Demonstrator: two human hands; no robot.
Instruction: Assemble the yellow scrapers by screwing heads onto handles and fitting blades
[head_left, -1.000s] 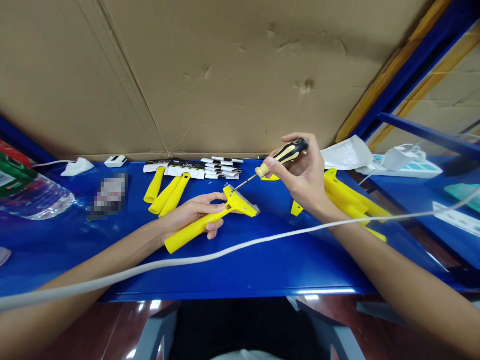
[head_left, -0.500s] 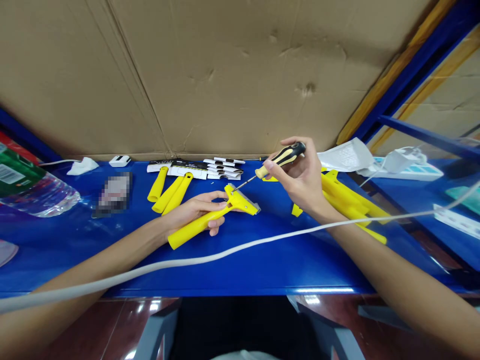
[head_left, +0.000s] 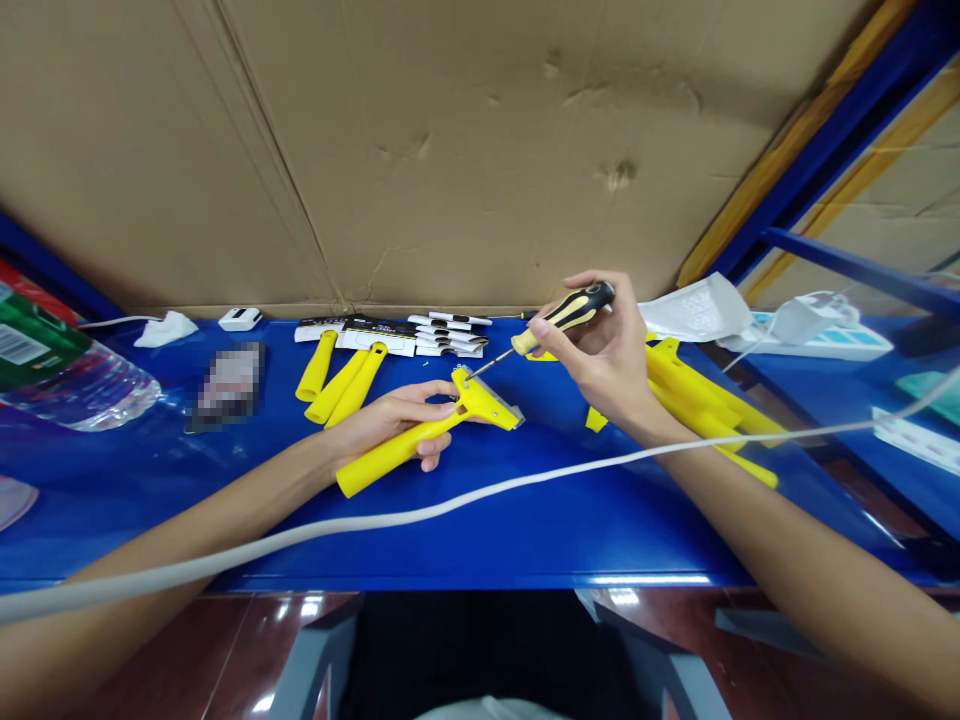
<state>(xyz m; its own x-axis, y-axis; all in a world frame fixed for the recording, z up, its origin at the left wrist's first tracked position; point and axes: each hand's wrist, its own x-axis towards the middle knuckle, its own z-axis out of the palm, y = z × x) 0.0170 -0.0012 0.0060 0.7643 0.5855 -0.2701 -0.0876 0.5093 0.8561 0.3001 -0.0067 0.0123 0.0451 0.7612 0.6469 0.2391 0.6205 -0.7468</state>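
Note:
A yellow scraper (head_left: 397, 457) with a blade along its wide head is gripped by my left hand (head_left: 394, 423), its handle slanting down to the left. In my right hand (head_left: 611, 360) is a screwdriver (head_left: 571, 312) with a black and cream handle. Its thin shaft slopes down-left, and the tip meets the upper end of the scraper's head, by a screw position. Several more yellow scrapers (head_left: 694, 395) lie piled beyond my right wrist. To the left of the held one rest several yellow scrapers (head_left: 352, 385) with their heads by the packs.
Black-and-white blade packs (head_left: 450, 335) lie at the cardboard wall (head_left: 450, 150). A white cable (head_left: 480, 495) crosses in front of both forearms. On the left of the blue table (head_left: 480, 560) are a bottle (head_left: 67, 370), a tissue (head_left: 166, 329) and a white box (head_left: 240, 319).
Both hands, the scraper and the screwdriver keep nearly the same pose. The whole view has shifted very slightly.

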